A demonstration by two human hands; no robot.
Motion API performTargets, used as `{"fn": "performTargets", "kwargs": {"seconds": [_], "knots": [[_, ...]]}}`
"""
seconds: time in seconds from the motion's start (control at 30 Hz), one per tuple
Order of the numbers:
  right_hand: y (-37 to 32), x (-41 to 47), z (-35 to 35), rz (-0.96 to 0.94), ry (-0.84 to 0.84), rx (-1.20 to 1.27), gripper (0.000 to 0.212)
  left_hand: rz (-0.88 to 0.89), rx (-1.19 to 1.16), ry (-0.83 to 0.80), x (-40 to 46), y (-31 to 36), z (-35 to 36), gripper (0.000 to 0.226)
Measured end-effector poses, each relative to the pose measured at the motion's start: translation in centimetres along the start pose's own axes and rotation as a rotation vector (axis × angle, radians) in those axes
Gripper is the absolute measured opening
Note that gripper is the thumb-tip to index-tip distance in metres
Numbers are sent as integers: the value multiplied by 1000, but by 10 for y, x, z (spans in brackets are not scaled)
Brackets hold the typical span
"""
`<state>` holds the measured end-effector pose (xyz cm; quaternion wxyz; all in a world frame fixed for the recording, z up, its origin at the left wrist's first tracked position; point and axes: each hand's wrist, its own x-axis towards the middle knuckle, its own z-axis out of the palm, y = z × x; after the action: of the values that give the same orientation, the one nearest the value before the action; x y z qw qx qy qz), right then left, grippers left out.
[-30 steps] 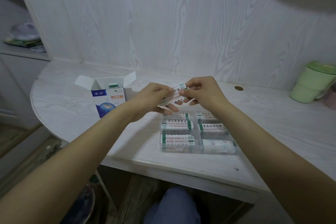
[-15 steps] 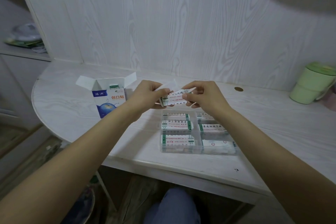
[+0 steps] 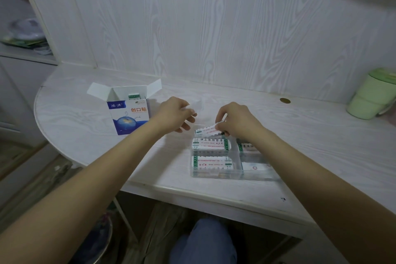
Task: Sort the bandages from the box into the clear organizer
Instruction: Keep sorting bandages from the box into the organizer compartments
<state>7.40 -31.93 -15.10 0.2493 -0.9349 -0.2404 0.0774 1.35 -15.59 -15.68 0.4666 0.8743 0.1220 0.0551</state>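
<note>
The open blue-and-white bandage box [image 3: 128,113] stands on the table at the left, with a few bandages [image 3: 134,96] showing inside. The clear organizer [image 3: 236,176] lies near the front edge, and stacks of bandages fill its compartments. My right hand [image 3: 239,121] pinches a small stack of bandages [image 3: 206,131] just over the organizer's far left compartment. My left hand [image 3: 174,113] hovers to the left of it, between box and organizer. Its fingers are curled on a thin clear wrapper [image 3: 196,105].
A green cup [image 3: 371,96] stands at the table's right edge. A small brown cap [image 3: 285,100] sits in the tabletop behind the organizer. A shelf at the left holds a pile of things [image 3: 23,32]. My knee [image 3: 203,242] is under the table.
My hands have separated. The right hand lowered the bandage stack toward the organizer's far left compartment, and the left hand pulled away to the left with the clear wrapper.
</note>
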Motion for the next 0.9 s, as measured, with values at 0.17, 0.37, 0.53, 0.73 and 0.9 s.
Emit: {"fn": "performTargets", "kwargs": {"seconds": [0.17,0.37,0.53,0.73,0.9], "knots": [[-7,0,8,27,12,-171,8,47,54,-38,-1,0,0,21],[-10,1,12,7,-3,-252,9,81,70,-53,-2,1,-1,22],[-7,-2,-7,-9,155,208,17,149,86,-61,-4,1,-6,22],[-9,-9,-16,107,-58,845,19,310,206,-147,-8,10,1,28],[3,-8,-15,109,89,764,9,281,123,-90,-4,6,5,25]]}}
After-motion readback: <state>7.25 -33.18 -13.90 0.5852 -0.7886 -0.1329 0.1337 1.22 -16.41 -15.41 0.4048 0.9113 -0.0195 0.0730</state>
